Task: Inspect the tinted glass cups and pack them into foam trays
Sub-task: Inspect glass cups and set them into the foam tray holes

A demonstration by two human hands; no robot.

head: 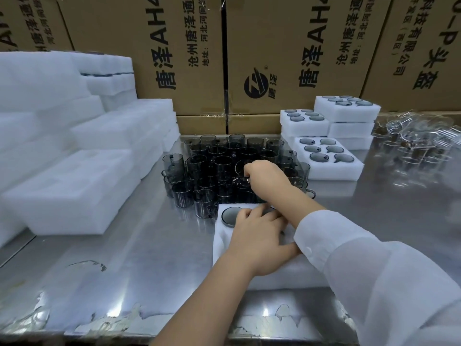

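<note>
A cluster of several dark tinted glass cups [214, 168] stands in the middle of the steel table. In front of it lies a white foam tray [222, 240] with one cup [230, 216] seated in its far left hole. My left hand [257, 240] rests flat on this tray with its fingers spread over the holes. My right hand [267, 178] reaches over the left into the cluster, its fingers curled round the rim of a cup [240, 181]. My hands hide much of the tray.
Empty foam trays [74, 186] are stacked high at the left. Filled foam trays [326, 158] sit at the back right, some stacked. Clear glassware [419, 143] lies at the far right. Cardboard boxes [299, 51] wall the back. The table [124, 270] has a worn front edge.
</note>
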